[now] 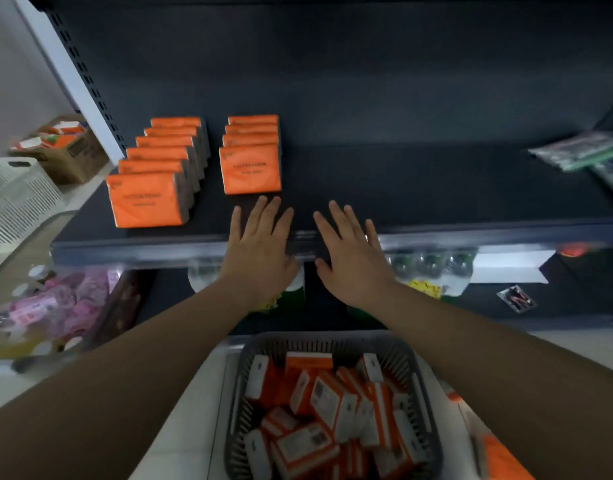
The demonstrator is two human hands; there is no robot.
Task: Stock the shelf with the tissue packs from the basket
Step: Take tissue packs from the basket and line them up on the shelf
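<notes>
Orange tissue packs stand upright in two rows on the dark shelf [419, 188]: a left row [149, 199] of several packs and a shorter row [251, 169] beside it. My left hand [260, 251] hovers flat over the shelf's front edge just below the shorter row, fingers spread and empty. My right hand [350, 258] lies alongside it, also spread and empty. Below, a grey basket [417, 368] holds several loose orange and white tissue packs [327, 407].
Green and clear packets [582, 150] lie at the shelf's right end. The lower shelf carries bottles [433, 265], pink items [52, 303] and a small packet [516, 298]. A white crate [17, 195] and a cardboard box [66, 147] stand at the left.
</notes>
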